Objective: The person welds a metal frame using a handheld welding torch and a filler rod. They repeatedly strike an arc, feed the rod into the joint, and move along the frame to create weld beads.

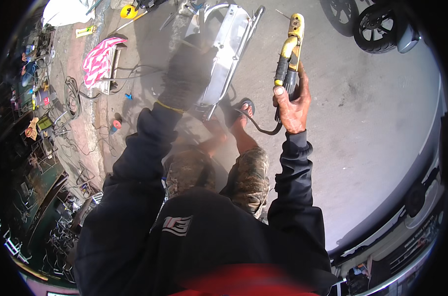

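The right hand (293, 111), bare, was closed around the black handle of a yellow-and-black welding electrode holder (294, 42), its thumb along the near left side and its fingers wrapped round the right. The holder stood out ahead of the hand, its yellow head pointing away from the body, and a thin rod (282, 14) jutted leftward from that head. A black cable (264, 130) curved from below the hand toward the feet.

The left hand (187, 74), in a dark glove with a yellow cuff edge, was at the left side of a silver metal frame (226, 54); it was blurred and hazy there, so whether its fingers were spread or gripping the frame could not be told. The frame lay to the left of the electrode holder, well apart from it, with its near end by the person's feet.

A sandalled foot (247, 105) rested on the concrete ground (354, 128), below camouflage shorts (248, 180). Farther left, a pink-and-white striped cloth (101, 60) was draped over a box (108, 84), with a coil of cable (72, 96) just beside it. At the upper right stood a black-tyred wheel (376, 29).
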The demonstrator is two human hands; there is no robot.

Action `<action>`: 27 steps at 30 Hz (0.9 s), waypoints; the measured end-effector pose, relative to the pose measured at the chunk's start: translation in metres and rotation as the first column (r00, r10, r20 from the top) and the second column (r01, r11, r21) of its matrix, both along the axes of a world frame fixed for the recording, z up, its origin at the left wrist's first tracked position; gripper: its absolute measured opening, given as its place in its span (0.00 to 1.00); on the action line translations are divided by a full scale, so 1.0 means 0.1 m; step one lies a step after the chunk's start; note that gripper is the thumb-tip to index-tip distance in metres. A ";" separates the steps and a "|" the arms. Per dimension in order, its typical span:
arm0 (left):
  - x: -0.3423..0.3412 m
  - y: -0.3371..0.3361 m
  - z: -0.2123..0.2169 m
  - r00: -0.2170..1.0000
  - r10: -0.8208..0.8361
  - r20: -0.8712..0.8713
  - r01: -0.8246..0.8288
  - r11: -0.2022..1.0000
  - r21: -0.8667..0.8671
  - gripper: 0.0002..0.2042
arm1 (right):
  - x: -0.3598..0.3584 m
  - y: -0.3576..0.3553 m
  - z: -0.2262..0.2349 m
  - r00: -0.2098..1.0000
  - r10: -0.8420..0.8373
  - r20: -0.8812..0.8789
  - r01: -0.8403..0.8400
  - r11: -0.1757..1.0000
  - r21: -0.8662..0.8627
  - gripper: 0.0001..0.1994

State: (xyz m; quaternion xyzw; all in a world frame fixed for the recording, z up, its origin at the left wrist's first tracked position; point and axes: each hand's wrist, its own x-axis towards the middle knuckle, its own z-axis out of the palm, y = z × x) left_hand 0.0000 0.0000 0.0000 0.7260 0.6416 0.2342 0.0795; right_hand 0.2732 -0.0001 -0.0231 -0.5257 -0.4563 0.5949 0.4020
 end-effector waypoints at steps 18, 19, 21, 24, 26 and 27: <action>0.49 -0.05 0.16 0.885 0.356 0.300 -0.302 0.930 -0.210 0.10 | 0.27 0.78 -0.30 0.929 0.369 0.020 -0.369 0.929 -0.022 0.54; 0.50 -0.05 0.16 0.882 0.354 0.311 -0.305 0.932 -0.196 0.09 | 0.25 0.78 -0.31 0.928 0.374 0.014 -0.373 0.927 -0.045 0.54; 0.52 -0.09 0.17 0.927 0.335 0.170 -0.304 0.935 -0.184 0.08 | 0.24 0.77 -0.35 0.924 0.381 -0.025 -0.382 0.921 -0.078 0.54; 0.53 -0.14 0.16 0.936 0.337 0.098 -0.321 0.935 -0.153 0.07 | 0.26 0.77 -0.39 0.909 0.417 -0.001 -0.416 0.907 -0.065 0.56; 0.51 -0.14 0.15 0.938 0.328 0.113 -0.313 0.941 -0.130 0.07 | 0.25 0.77 -0.43 0.908 0.420 -0.011 -0.419 0.906 -0.065 0.56; 0.49 -0.14 0.15 0.941 0.313 0.131 -0.298 0.947 -0.121 0.07 | 0.24 0.77 -0.44 0.909 0.415 -0.026 -0.416 0.907 -0.068 0.56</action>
